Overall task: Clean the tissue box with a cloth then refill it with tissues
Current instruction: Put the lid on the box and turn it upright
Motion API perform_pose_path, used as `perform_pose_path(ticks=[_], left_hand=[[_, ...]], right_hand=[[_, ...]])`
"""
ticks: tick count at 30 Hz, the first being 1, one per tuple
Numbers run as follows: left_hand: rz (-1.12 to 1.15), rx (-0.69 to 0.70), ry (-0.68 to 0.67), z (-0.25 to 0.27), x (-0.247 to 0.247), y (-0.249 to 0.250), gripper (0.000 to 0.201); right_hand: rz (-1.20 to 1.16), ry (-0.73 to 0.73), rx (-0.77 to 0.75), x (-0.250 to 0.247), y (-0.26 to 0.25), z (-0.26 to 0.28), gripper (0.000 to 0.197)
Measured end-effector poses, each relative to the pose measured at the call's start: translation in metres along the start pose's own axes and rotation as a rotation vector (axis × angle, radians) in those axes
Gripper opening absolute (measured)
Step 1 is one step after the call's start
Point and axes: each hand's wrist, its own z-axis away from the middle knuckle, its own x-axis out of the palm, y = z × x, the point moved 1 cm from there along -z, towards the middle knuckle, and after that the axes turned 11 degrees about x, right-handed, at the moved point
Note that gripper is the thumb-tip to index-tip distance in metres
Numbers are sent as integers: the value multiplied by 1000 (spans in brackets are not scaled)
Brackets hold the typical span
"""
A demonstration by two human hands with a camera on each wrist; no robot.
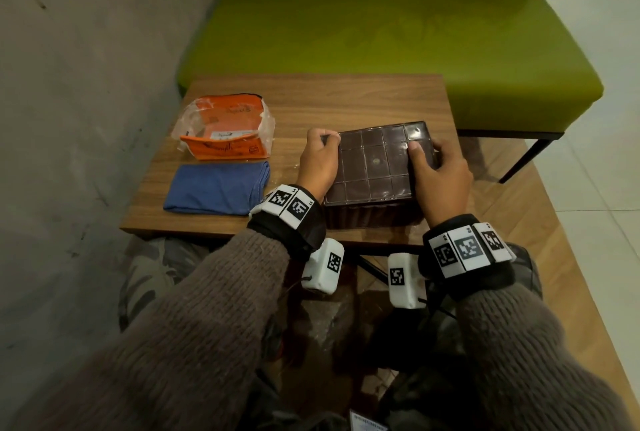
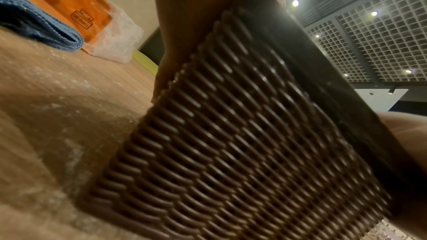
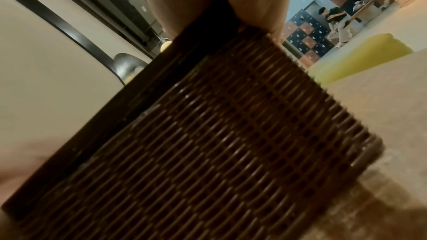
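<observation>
- The tissue box (image 1: 377,167), dark brown with woven sides, sits on the near right part of the bench (image 1: 346,101), its gridded flat face turned up.
- The left hand (image 1: 317,163) grasps the box's left edge, fingers curled over the far left corner; the right hand (image 1: 440,177) clasps the right side with the thumb pressed on the top face.
- The blue cloth (image 1: 218,191) lies folded at the near left of the bench, apart from both hands, so the wiping looks not yet begun.
- The orange tissue pack (image 1: 225,132) lies just beyond the cloth at the far left, its clear wrapper loose and open at the top; the refill seems also left to do.
- Judged from this, the task is at an early step: the box is being handled or opened, and cleaning and refilling remain.
- The bench is small with a wood-grain top; the left wrist view shows pale dusty smears on it.
- A green padded seat (image 1: 398,32) stands beyond it, a grey wall (image 1: 86,66) at the left, pale floor tiles at the right.
</observation>
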Motion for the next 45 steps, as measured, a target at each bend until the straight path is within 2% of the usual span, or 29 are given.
perform_pose_path(ticks=[4, 7, 9, 12, 17, 23, 27, 29, 32, 34, 36, 38, 40, 42, 44, 45], left_hand=[[-107, 67, -9, 2, 0, -3, 23], [-193, 127, -19, 3, -1, -5, 23], [-248, 157, -24, 4, -1, -4, 22], [-315, 193, -51, 4, -1, 1, 22], [-418, 185, -112, 2, 2, -1, 24], [-421, 92, -112, 3, 1, 4, 30], [-429, -102, -90, 1, -3, 6, 55], [-528, -170, -209, -4, -9, 6, 70], [-535, -217, -333, -3, -17, 5, 81], [-475, -253, -402, -2, -21, 5, 77], [-388, -281, -405, 0, -22, 9, 64], [-330, -271, -379, 3, -25, 18, 54], [-225, -202, -341, 6, -28, 29, 43], [-67, -85, -275, 7, -32, 38, 35], [125, 13, -231, 8, -38, 42, 41], [226, 40, -215, 9, -41, 44, 40]], right_hand=[[24, 36, 12, 2, 4, -1, 41], [107, 2, 14, 1, 4, -4, 39], [165, -35, 0, -2, 1, -7, 36], [199, -93, 73, -7, -5, -13, 33], [311, -275, 193, 1, -13, -21, 47], [344, -341, 240, 5, -12, -26, 53], [361, -364, 277, 4, -14, -24, 59], [391, -371, 292, 3, -17, -22, 64], [444, -428, 321, -3, -16, -18, 75], [500, -501, 362, -7, -11, -18, 89], [505, -524, 370, -11, -7, -18, 96], [417, -510, 365, -15, -9, -15, 100], [199, -516, 359, -18, -13, -13, 104], [-104, -555, 313, -20, -19, -10, 86], [-360, -603, 338, -21, -21, -5, 56], [-460, -627, 338, -19, -20, -3, 53]])
